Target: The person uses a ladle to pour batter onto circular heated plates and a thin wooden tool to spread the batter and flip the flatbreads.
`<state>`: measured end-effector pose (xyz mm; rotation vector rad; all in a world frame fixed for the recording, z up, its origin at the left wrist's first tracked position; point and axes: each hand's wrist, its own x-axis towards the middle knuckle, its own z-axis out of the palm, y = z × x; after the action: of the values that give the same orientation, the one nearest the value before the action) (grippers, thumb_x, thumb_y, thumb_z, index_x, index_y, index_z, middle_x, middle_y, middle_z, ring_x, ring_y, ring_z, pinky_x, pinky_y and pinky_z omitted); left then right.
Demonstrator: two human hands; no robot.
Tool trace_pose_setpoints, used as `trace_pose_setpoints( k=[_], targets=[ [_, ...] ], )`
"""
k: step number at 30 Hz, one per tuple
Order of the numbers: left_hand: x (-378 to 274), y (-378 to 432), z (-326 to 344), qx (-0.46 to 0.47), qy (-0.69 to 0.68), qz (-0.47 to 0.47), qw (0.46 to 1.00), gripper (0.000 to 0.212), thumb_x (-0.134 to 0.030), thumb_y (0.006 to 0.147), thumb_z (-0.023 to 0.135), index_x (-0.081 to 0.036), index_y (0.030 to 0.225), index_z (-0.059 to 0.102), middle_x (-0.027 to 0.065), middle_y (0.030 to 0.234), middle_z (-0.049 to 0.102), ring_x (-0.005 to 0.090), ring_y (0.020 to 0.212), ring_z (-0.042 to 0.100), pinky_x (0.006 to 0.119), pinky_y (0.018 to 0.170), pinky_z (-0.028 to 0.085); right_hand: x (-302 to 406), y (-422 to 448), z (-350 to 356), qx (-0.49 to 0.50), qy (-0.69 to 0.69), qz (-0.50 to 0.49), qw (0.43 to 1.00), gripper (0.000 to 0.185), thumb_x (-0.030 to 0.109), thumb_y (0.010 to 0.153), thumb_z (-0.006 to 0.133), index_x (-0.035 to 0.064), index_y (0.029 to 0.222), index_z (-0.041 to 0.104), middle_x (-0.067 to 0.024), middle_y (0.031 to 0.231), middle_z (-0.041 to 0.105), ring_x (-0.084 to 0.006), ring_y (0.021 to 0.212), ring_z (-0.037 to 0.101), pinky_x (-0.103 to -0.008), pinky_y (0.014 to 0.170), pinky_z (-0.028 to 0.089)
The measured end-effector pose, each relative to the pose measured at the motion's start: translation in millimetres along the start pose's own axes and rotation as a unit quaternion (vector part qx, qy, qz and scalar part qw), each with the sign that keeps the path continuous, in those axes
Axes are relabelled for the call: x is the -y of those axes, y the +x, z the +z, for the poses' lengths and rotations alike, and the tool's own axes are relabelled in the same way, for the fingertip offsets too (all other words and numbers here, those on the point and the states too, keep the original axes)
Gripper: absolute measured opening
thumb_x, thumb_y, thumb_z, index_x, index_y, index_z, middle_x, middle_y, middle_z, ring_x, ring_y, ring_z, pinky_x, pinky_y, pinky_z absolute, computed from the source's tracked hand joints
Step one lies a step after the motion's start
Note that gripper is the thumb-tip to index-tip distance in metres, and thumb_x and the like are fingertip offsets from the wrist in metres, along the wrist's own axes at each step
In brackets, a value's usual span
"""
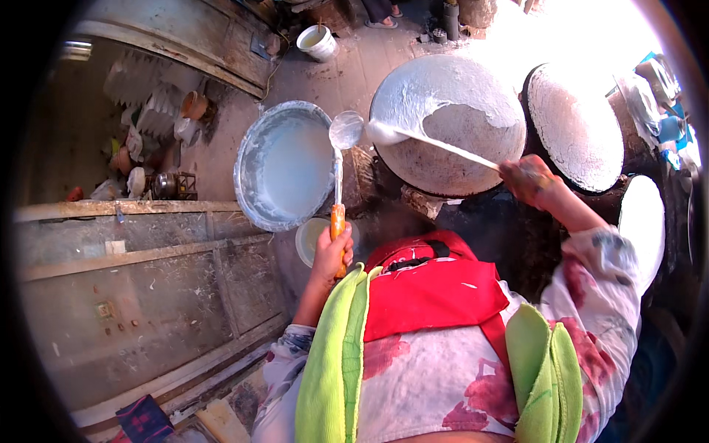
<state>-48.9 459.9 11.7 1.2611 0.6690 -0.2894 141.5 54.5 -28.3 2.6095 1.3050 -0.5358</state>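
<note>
My left hand (334,252) grips the orange handle of a metal ladle (347,130), whose wet bowl is up beside the left edge of a large round griddle (471,160). In my right hand (529,180) is a pale stick with a rounded, white-coated head (383,133), which lies over the griddle's left edge. White batter (410,83) covers the griddle's upper and left part; a brownish patch lies bare at its middle and lower right. A wide tub (241,183) of thin white liquid stands left of the griddle.
More round griddles, one whitish (576,127) and one farther right (642,227), stand at the right. A round container (304,241) sits below the tub. A white bucket (317,43) stands beyond it. Wood-framed panels (149,299) line the left. Another person's foot (381,24) shows at the top.
</note>
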Motion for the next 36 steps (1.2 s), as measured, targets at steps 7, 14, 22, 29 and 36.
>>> trace_pose_setpoints(
  k=[7, 14, 22, 29, 36],
  targets=[
    [8.0, -13.1, 8.3, -0.019, 0.049, 0.002, 0.999, 0.021, -0.017, 0.087, 0.058, -0.005, 0.100, 0.046, -0.0001, 0.064, 0.045, 0.0049, 0.041, 0.038, 0.019, 0.037, 0.030, 10.1, -8.5, -7.3, -0.086, 0.062, 0.195, 0.975, 0.010, 0.015, 0.081, 0.052, 0.0069, 0.079, 0.055, -0.0097, 0.060, 0.060, -0.0275, 0.060, 0.064, -0.0378, 0.052, 0.049],
    [4.8, -27.7, 13.0, -0.044, 0.146, 0.006, 0.988, 0.020, -0.015, 0.087, 0.058, -0.005, 0.102, 0.047, -0.0018, 0.063, 0.043, 0.0026, 0.041, 0.034, 0.019, 0.037, 0.027, 6.3, -48.8, 11.4, -0.111, 0.149, 0.206, 0.961, 0.009, 0.016, 0.084, 0.051, 0.0069, 0.083, 0.052, -0.0112, 0.063, 0.060, -0.0272, 0.061, 0.063, -0.0387, 0.051, 0.047],
    [10.5, -38.2, -8.7, -0.016, 0.491, 0.161, 0.856, 0.038, -0.018, 0.081, 0.062, -0.003, 0.111, 0.045, 0.0179, 0.078, 0.059, 0.0362, 0.068, 0.058, 0.042, 0.061, 0.046, 79.1, -73.9, 26.0, -0.116, 0.216, 0.192, 0.950, 0.020, 0.024, 0.086, 0.054, 0.0081, 0.074, 0.053, -0.0142, 0.060, 0.059, -0.0325, 0.058, 0.060, -0.0421, 0.050, 0.045],
    [-9.8, -31.5, -12.8, 0.119, 0.608, 0.195, 0.760, 0.043, -0.027, 0.083, 0.058, -0.008, 0.118, 0.042, 0.0222, 0.087, 0.061, 0.0423, 0.082, 0.058, 0.050, 0.068, 0.045, 188.1, -100.9, 56.9, -0.153, 0.472, 0.390, 0.776, 0.032, 0.037, 0.091, 0.046, 0.0094, 0.092, 0.062, -0.0184, 0.068, 0.059, -0.0369, 0.071, 0.060, -0.0403, 0.060, 0.045],
    [24.0, -2.5, -46.4, 0.098, 0.220, 0.238, 0.941, 0.030, -0.016, 0.086, 0.058, -0.004, 0.111, 0.047, 0.0028, 0.072, 0.053, 0.0124, 0.053, 0.049, 0.026, 0.050, 0.041, 262.1, 6.0, 58.5, -0.361, 0.453, 0.269, 0.770, 0.036, 0.032, 0.094, 0.034, 0.0080, 0.098, 0.061, -0.0095, 0.081, 0.065, -0.0204, 0.067, 0.063, -0.0310, 0.060, 0.049]
  ],
)
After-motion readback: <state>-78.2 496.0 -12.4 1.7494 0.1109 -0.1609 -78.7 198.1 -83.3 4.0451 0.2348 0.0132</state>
